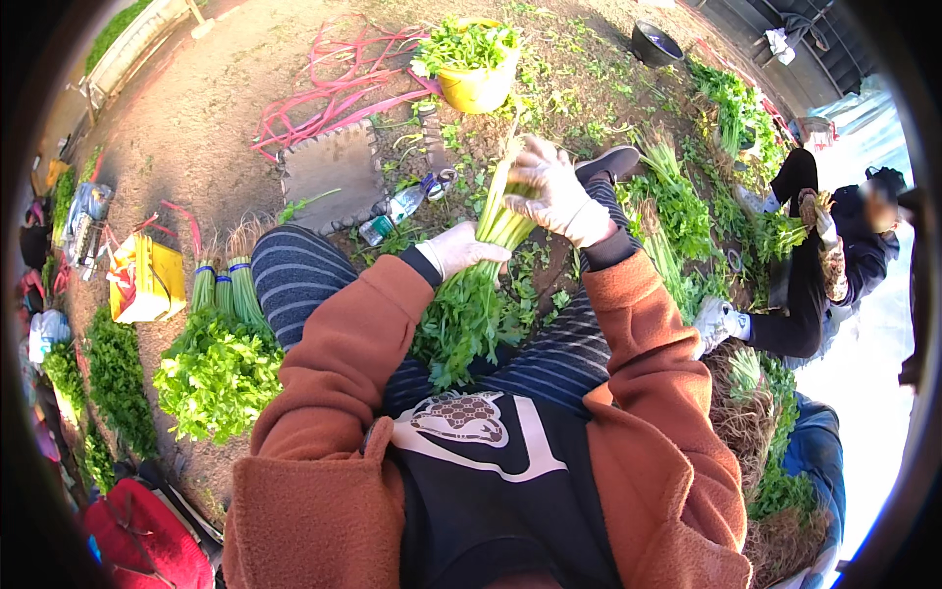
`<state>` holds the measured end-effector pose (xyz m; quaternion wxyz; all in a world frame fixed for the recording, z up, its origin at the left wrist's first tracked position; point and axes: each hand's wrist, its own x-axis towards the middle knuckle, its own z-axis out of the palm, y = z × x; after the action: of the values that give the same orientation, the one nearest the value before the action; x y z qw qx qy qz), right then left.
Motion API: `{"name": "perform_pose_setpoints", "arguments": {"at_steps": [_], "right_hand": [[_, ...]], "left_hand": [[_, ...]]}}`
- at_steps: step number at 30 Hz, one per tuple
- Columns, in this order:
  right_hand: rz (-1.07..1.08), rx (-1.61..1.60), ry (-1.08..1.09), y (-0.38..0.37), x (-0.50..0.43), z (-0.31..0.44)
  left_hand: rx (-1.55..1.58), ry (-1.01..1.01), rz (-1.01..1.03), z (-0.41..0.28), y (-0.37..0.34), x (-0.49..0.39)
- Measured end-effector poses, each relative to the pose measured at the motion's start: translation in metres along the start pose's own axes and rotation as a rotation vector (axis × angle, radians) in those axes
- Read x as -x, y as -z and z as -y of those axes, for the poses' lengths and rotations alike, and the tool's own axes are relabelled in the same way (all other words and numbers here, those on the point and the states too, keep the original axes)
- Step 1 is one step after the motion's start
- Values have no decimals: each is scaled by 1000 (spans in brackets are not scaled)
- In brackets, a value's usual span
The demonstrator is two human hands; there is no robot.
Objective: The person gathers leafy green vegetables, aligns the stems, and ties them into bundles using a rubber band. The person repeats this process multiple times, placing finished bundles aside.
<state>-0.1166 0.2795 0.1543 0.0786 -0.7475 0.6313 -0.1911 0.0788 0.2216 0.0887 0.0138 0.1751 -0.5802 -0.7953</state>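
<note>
A bunch of leafy celery (465, 316) hangs in front of my lap, its leaves down and its pale stalks pointing up and away from me. My left hand (464, 250), in a whitish glove, is wrapped around the middle of the stalks. Higher up, my right hand (553, 193), gloved too, has its thumb and curled fingers about the stalks near the root end; its upper fingers are spread. One longer pale stalk (497, 188) sticks up past the others. Part of the bunch is hidden behind my fingers.
Tied celery bunches (221, 368) lie left of my knee by a yellow container (149, 278). Ahead are a plastic bottle (394, 215), a flat mat (331, 173), pink strapping (324, 110) and a yellow bucket (477, 85) of greens. Loose celery (673, 206) and another seated person (817, 265) are right.
</note>
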Motion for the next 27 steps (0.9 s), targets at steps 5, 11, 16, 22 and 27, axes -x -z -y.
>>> {"name": "perform_pose_setpoints", "arguments": {"at_steps": [5, 11, 16, 22, 27], "right_hand": [[-119, 13, 62, -9, 5, -1], [-460, 249, 107, -14, 0, 16], [-872, -203, -87, -11, -19, 11], [-1036, -649, -250, 19, -25, -60], [-880, -719, -386, -57, -10, -93]], "left_hand": [[57, 26, 25, -6, 0, 6], [45, -2, 50, -8, -5, 2], [6, -40, 35, -32, -2, -2], [-117, -127, -171, -82, 28, 19], [-920, -294, -623, -186, 112, 52]]}}
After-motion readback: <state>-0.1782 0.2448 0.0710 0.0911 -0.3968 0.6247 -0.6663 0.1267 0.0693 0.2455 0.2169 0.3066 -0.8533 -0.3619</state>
